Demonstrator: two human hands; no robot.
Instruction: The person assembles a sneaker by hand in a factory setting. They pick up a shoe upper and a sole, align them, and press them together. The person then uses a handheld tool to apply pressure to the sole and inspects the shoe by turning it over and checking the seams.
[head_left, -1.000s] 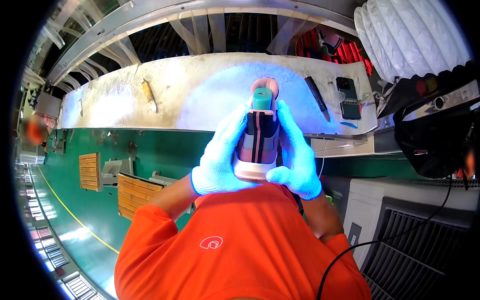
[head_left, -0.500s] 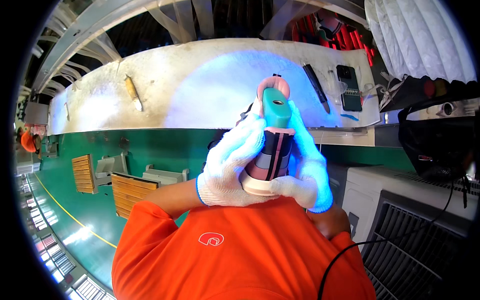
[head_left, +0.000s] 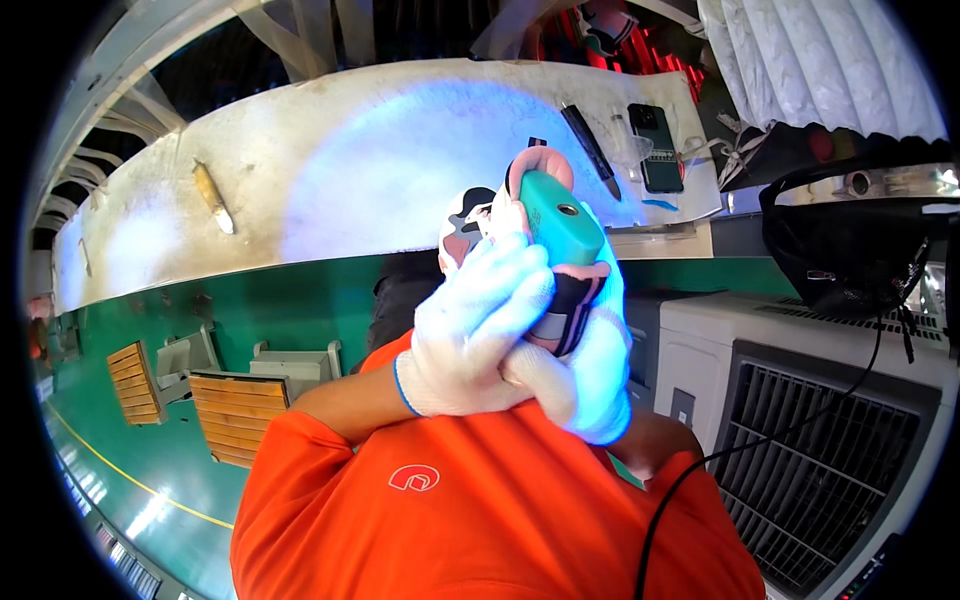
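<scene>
Close to my chest I hold a sneaker (head_left: 573, 300) with pink lining and dark, grey and pink panels. A teal shoe last (head_left: 562, 225) with a round hole on top fills its opening. My left hand (head_left: 475, 325), in a white knit glove, closes on the shoe's left side. My right hand (head_left: 580, 375), gloved alike, wraps its right side, the thumb crossing toward the left fingers. The hands cover much of the shoe. Beyond my left fingers shows a white, black and pinkish patterned surface (head_left: 460, 228); whether it belongs to the same shoe I cannot tell.
On the pale worktable (head_left: 330, 190), lit by blue light, lie a yellow-handled knife (head_left: 212, 197), a black pen-like tool (head_left: 592, 152) and a dark phone (head_left: 656, 148). A black bag (head_left: 845, 260) and a vented grey-white machine (head_left: 690, 335) stand at right; slatted wooden seats (head_left: 240, 412) at left.
The shoe has tilted, its toe end swinging with my hands, and more patterned surface shows at its left. My right thumb has moved toward my left fingers. The whole view has shifted slightly.
</scene>
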